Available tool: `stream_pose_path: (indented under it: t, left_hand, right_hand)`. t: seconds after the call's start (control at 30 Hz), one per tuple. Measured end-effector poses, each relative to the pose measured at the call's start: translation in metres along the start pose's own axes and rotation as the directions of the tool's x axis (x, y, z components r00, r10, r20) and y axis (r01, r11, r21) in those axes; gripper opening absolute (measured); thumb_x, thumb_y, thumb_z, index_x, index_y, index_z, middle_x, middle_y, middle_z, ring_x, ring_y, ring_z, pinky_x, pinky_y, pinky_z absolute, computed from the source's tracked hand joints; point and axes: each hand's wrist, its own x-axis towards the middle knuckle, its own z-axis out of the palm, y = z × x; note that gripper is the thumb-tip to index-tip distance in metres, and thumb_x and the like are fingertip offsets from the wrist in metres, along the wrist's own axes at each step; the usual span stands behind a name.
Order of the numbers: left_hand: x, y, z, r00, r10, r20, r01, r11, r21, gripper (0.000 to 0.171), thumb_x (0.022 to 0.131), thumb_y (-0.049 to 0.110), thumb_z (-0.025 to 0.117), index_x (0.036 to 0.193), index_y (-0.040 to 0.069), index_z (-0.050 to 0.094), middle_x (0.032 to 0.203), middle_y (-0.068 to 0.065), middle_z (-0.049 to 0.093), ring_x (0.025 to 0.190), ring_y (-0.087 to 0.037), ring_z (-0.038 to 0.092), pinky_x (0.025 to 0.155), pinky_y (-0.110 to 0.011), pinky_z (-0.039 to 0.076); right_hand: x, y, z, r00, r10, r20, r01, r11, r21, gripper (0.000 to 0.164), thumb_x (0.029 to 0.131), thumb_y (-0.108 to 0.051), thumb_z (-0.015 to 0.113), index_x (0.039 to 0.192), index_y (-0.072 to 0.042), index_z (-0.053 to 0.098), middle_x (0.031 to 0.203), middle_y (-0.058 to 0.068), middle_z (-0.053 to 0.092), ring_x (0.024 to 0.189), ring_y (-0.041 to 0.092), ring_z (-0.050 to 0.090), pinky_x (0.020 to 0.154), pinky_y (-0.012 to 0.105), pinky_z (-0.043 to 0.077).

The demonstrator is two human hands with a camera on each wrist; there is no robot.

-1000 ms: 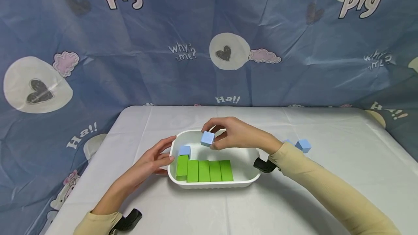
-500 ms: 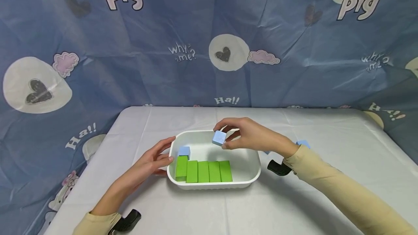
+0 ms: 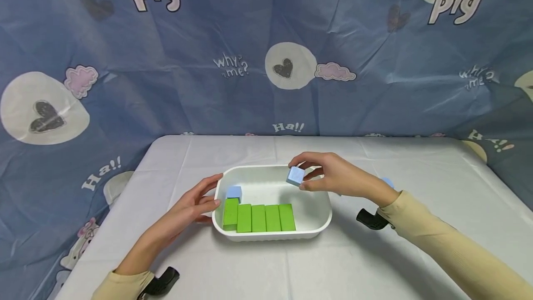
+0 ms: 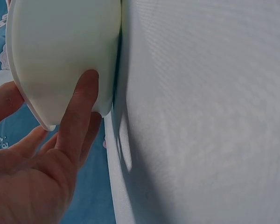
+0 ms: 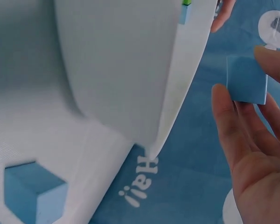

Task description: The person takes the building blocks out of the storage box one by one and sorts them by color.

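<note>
Between the thumb and fingertips of my right hand [image 3: 329, 172], a light blue cube [image 3: 296, 176] is pinched. It is held above the right back part of a white plastic tub [image 3: 272, 236]. In the right wrist view the blue cube [image 5: 246, 79] shows beyond the tub's rim. My left hand [image 3: 193, 203] rests against the tub's left end with spread, mostly straight fingers; in the left wrist view a finger [image 4: 81, 107] presses on the outer wall. Inside the tub, several green blocks [image 3: 258, 218] stand in a row along the front, with another blue cube [image 3: 234, 193] behind the leftmost one.
A loose blue cube [image 5: 35, 193] lies on the white tablecloth [image 3: 233, 272] right of the tub. Another blue cube [image 3: 388, 182] shows partly behind the right wrist. A blue patterned cloth [image 3: 166, 96] hangs behind the table.
My right hand has moved to the right with the blue cube, from over the tub's middle to over its right part. The left hand and the blocks in the tub stay put.
</note>
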Motion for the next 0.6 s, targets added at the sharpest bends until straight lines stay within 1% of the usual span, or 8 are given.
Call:
stream_pose_path:
  t: [0.17, 0.3, 0.47, 0.6]
  left_hand:
    - [0.0, 0.002, -0.001, 1.0, -0.003, -0.004, 0.003, 1.0, 0.002, 0.063, 0.099, 0.021, 0.061, 0.154, 0.026, 0.029, 0.157, -0.003, 0.028, 0.128, -0.03, 0.049, 0.086, -0.043, 0.051]
    - [0.0, 0.002, 0.0, 1.0, -0.002, 0.002, 0.002, 1.0, -0.004, 0.063, 0.099, 0.022, 0.061, 0.154, 0.025, 0.029, 0.157, -0.004, 0.028, 0.129, -0.031, 0.048, 0.086, -0.043, 0.051]
    - [0.0, 0.002, 0.001, 1.0, -0.009, 0.0, 0.009, 1.0, -0.008, 0.063, 0.099, 0.02, 0.06, 0.154, 0.025, 0.029, 0.157, -0.004, 0.03, 0.128, -0.029, 0.049, 0.086, -0.043, 0.051]
    - [0.0, 0.002, 0.001, 1.0, -0.008, -0.002, 0.008, 1.0, 0.0, 0.063, 0.099, 0.021, 0.06, 0.154, 0.025, 0.029, 0.157, -0.004, 0.03, 0.128, -0.029, 0.049, 0.086, -0.043, 0.051]
  right_hand:
    - [-0.007, 0.008, -0.005, 0.999, 0.008, -0.043, -0.008, 1.0, -0.008, 0.044, 0.088, 0.001, 0.071, 0.129, -0.009, 0.059, 0.122, 0.002, 0.06, 0.111, 0.019, 0.06, 0.091, 0.03, 0.05]
    - [-0.013, 0.013, -0.009, 0.997, 0.021, -0.071, -0.022, 1.0, -0.018, 0.045, 0.087, 0.004, 0.069, 0.13, -0.008, 0.058, 0.124, 0.002, 0.059, 0.113, 0.02, 0.059, 0.091, 0.03, 0.05]
    - [-0.021, 0.017, -0.015, 0.993, 0.042, -0.111, -0.047, 0.998, -0.042, 0.046, 0.087, 0.002, 0.072, 0.13, -0.011, 0.059, 0.124, 0.001, 0.059, 0.112, 0.022, 0.06, 0.089, 0.031, 0.051]
    - [-0.026, 0.02, -0.019, 0.988, 0.034, -0.15, -0.045, 0.996, -0.075, 0.045, 0.087, 0.0, 0.071, 0.128, -0.016, 0.06, 0.121, 0.0, 0.061, 0.109, 0.022, 0.06, 0.088, 0.032, 0.051]
